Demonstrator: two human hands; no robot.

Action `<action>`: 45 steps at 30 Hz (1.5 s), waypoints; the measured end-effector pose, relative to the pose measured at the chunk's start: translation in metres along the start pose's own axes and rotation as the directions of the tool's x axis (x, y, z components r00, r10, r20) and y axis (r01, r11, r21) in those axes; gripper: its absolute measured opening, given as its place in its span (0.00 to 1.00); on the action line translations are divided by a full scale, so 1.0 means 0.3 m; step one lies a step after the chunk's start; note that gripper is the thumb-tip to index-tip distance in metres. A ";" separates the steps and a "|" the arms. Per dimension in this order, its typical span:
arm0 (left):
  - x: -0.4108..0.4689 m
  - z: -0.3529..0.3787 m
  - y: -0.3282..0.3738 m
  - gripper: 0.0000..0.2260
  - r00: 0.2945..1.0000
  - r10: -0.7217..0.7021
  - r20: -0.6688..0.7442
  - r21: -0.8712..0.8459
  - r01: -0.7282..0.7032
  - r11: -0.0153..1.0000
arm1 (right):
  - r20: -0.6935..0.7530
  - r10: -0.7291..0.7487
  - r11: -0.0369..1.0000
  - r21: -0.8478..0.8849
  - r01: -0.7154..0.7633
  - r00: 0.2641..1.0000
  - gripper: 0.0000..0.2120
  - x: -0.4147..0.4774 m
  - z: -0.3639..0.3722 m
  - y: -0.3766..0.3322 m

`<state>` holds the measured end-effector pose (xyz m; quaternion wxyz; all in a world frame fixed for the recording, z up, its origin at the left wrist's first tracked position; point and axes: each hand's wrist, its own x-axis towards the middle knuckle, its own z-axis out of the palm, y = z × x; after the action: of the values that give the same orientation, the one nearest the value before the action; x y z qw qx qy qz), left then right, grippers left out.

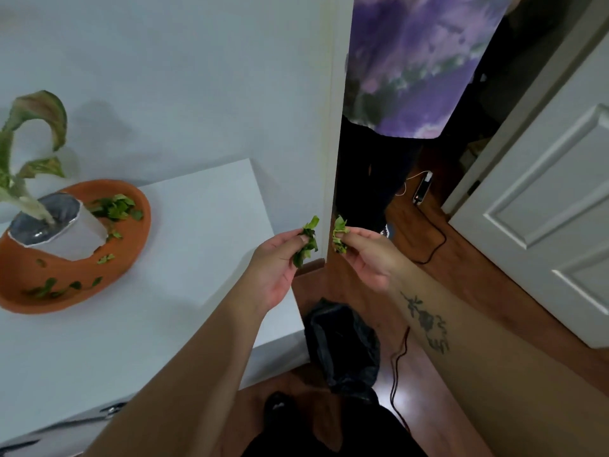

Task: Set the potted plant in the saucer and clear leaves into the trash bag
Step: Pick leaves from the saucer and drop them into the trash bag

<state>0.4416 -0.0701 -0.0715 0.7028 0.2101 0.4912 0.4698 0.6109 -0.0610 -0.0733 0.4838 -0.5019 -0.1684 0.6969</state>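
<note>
The potted plant (59, 225), in a white pot, stands inside the orange saucer (131, 245) at the left of the white table. Several green leaf bits (115, 207) lie loose in the saucer. My left hand (276, 262) pinches a bunch of green leaves (308, 240) past the table's right edge. My right hand (369, 255) pinches a smaller clump of leaves (339, 234) just beside it. The black trash bag (342, 344) sits on the wooden floor below both hands, beside the table's corner.
The white table (184, 291) ends at a corner near the bag. Another person in a purple shirt (412, 70) stands in the doorway ahead. A white door (543, 209) is open at right. Cables (398, 364) run across the floor.
</note>
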 end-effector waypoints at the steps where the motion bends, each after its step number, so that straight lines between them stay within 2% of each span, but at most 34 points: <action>1: 0.002 0.021 -0.020 0.07 1.000 -0.003 -0.012 -0.021 0.002 1.000 | 0.007 0.018 1.000 0.004 -0.018 1.000 0.09 0.003 -0.022 -0.009; 3: 0.007 0.072 -0.070 0.08 0.999 -0.001 -0.032 -0.066 -0.002 0.998 | 0.022 0.052 0.999 0.007 -0.052 0.998 0.10 0.021 -0.078 -0.028; 6: 0.024 0.138 -0.168 0.07 0.998 0.004 -0.061 -0.123 -0.012 0.992 | 0.015 0.081 0.997 -0.004 -0.081 0.997 0.05 0.050 -0.164 -0.038; 10: 0.046 0.180 -0.301 0.07 0.991 -0.021 -0.135 -0.154 0.000 0.988 | 0.005 0.131 0.991 -0.036 -0.131 0.991 0.07 0.087 -0.268 -0.012; 23: 0.207 0.051 -0.700 0.06 0.929 -0.204 -0.310 -0.120 0.175 0.977 | -0.077 0.336 0.940 -0.037 -0.339 0.939 0.06 0.272 -0.569 0.304; 28: 0.292 -0.056 -0.876 0.05 0.901 -0.234 -0.365 -0.003 0.251 0.968 | -0.117 0.404 0.910 -0.047 -0.412 0.907 0.05 0.371 -0.679 0.511; 32: 0.363 -0.135 -1.006 0.07 0.879 -0.277 -0.389 0.010 0.305 0.952 | -0.152 0.440 0.894 -0.025 -0.448 0.885 0.04 0.424 -0.751 0.642; 38: 0.442 -0.255 -1.196 0.06 0.853 -0.336 -0.400 0.071 0.395 0.916 | -0.231 0.464 0.868 -0.076 -0.491 0.855 0.04 0.502 -0.852 0.810; 43: 0.498 -0.313 -1.295 0.06 0.848 -0.328 -0.416 0.149 0.419 0.896 | -0.325 0.470 0.837 -0.132 -0.531 0.821 0.01 0.544 -0.908 0.942; 45: 0.519 -0.328 -1.322 0.05 0.851 -0.333 -0.406 0.160 0.425 0.891 | -0.335 0.478 0.826 -0.141 -0.545 0.812 0.07 0.554 -0.923 0.987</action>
<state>0.5462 -0.1381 -0.4907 0.6462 0.1010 0.6997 0.2877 0.6953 -0.1310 -0.4975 0.2343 -0.6764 -0.0342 0.6974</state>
